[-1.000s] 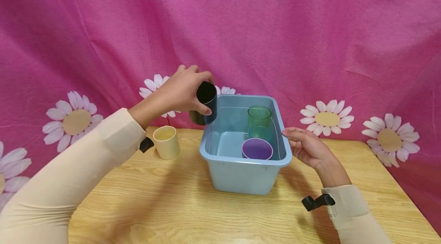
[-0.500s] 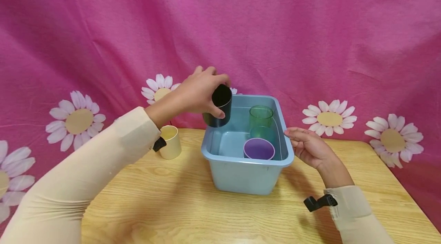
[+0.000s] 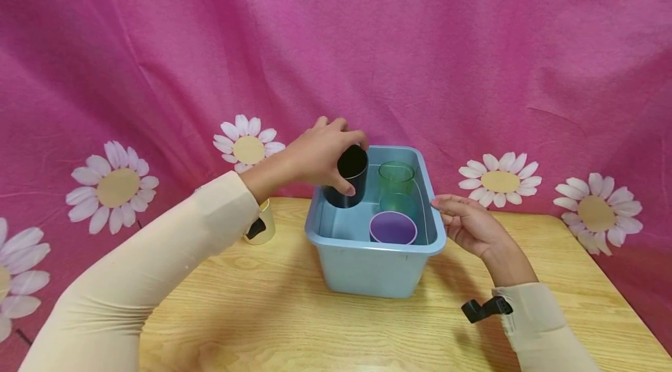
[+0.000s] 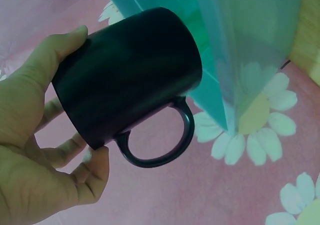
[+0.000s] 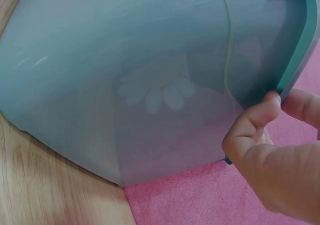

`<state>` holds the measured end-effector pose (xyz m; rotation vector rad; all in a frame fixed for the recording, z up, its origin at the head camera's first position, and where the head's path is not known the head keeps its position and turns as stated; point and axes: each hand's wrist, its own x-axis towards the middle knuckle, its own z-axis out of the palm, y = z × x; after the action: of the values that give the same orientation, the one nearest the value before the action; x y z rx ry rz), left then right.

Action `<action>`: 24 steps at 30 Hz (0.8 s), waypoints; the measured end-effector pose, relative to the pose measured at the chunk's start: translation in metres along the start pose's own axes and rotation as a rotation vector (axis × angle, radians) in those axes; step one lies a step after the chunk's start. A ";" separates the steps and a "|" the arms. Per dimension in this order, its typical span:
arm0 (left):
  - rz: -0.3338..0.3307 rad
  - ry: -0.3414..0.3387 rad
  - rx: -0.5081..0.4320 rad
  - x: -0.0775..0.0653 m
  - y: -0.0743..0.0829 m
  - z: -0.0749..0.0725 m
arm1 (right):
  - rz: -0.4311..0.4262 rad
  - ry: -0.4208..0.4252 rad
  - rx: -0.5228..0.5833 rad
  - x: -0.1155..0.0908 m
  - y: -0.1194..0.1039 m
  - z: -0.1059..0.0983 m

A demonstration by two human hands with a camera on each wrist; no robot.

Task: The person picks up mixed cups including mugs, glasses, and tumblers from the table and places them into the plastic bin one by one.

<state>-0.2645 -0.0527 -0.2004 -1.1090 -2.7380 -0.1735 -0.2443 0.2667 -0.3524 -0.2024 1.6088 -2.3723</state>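
Note:
My left hand (image 3: 328, 153) grips a black mug (image 3: 346, 182) near its rim, the thumb on one side and the fingers on the other. In the left wrist view the handle of the black mug (image 4: 135, 80) shows, with no finger through it. The mug is over the left part of a blue plastic tub (image 3: 375, 270), its base lower than the tub's rim in the head view. At the tub's right side my right hand (image 3: 469, 226) pinches the rim between thumb and fingers, as the right wrist view shows. Inside the tub stand a green see-through cup (image 3: 396, 179) and a purple cup (image 3: 394, 228).
A pale yellow cup (image 3: 266, 226) stands on the wooden table (image 3: 294, 325) left of the tub, partly hidden behind my left wrist. Behind the table hangs a pink cloth (image 3: 420, 57) with white daisies.
My left hand has carried the black mug rightward from the tub's left edge, then lowered it over the tub. The right hand has stayed at the rim.

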 end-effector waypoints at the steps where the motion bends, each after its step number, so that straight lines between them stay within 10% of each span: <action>1: 0.003 -0.008 -0.001 0.001 0.000 0.002 | 0.000 -0.001 -0.001 0.000 0.000 0.000; 24: 0.123 -0.139 -0.033 0.006 -0.010 0.055 | 0.015 0.037 -0.027 -0.001 -0.001 0.002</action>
<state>-0.2820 -0.0462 -0.2530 -1.3422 -2.7835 -0.1299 -0.2431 0.2655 -0.3511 -0.1523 1.6533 -2.3575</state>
